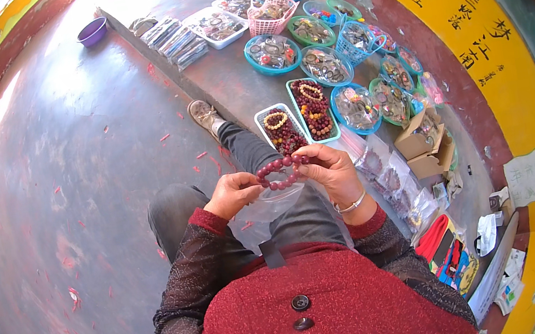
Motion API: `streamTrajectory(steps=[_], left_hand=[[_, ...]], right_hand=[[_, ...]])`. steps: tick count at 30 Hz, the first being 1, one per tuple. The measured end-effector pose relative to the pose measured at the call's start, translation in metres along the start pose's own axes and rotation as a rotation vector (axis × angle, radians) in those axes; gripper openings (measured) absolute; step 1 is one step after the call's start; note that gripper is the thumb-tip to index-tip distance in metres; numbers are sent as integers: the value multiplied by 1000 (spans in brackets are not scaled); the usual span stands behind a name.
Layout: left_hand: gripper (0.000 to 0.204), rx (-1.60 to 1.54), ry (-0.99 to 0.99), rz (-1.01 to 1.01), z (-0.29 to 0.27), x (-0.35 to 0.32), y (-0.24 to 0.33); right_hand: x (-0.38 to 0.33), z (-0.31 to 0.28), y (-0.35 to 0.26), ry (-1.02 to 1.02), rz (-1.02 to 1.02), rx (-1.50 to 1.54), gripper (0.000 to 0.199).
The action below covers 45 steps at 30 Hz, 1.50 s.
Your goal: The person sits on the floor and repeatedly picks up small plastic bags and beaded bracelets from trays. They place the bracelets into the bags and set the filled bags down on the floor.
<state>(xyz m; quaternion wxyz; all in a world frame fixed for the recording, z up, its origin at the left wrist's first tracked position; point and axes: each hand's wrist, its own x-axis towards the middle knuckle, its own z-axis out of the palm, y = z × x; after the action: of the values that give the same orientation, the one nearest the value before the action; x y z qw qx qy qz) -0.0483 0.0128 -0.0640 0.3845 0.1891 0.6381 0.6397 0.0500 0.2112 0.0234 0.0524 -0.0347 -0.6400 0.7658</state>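
A dark red bead bracelet [270, 168] is stretched into a loop between my two hands, above my lap. My left hand [234, 195] pinches its left side between thumb and fingers. On the other side, my right hand [331, 170] grips the beads with thumb and forefinger; a silver bangle [353, 203] circles that wrist. Beneath the bracelet, a clear plastic bag [279, 201] lies over my legs. Just beyond my hands stand a white basket [260, 121] and a pale green basket [335, 134], both holding bead bracelets, mostly dark red.
Several round baskets of packed trinkets, like the blue one [272, 53], fill the floor ahead and right. A pink basket [274, 24] and white tray [218, 27] stand farther off. Cardboard boxes [418, 137] sit at right. A purple basin [92, 32] is far left.
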Motion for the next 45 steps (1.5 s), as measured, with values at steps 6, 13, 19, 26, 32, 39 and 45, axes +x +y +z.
streamTrajectory(steps=[6, 13, 19, 26, 32, 39, 45], left_hand=[[16, 75, -156, 121, 1, 5, -12], [12, 198, -158, 79, 3, 5, -6], [10, 197, -138, 32, 6, 6, -3], [15, 182, -153, 10, 6, 11, -14], [10, 227, -120, 47, 9, 10, -17], [14, 328, -107, 43, 10, 8, -10], [13, 365, -90, 69, 12, 8, -6]], right_hand=[[5, -5, 12, 75, -10, 616, 28], [17, -46, 34, 112, 103, 1007, 48], [12, -44, 16, 254, 41, 1078, 39], [8, -25, 21, 9, 36, 1061, 42], [8, -36, 33, 120, 157, 994, 25], [8, -50, 43, 327, 483, 956, 20], [2, -71, 65, 314, 511, 872, 22]])
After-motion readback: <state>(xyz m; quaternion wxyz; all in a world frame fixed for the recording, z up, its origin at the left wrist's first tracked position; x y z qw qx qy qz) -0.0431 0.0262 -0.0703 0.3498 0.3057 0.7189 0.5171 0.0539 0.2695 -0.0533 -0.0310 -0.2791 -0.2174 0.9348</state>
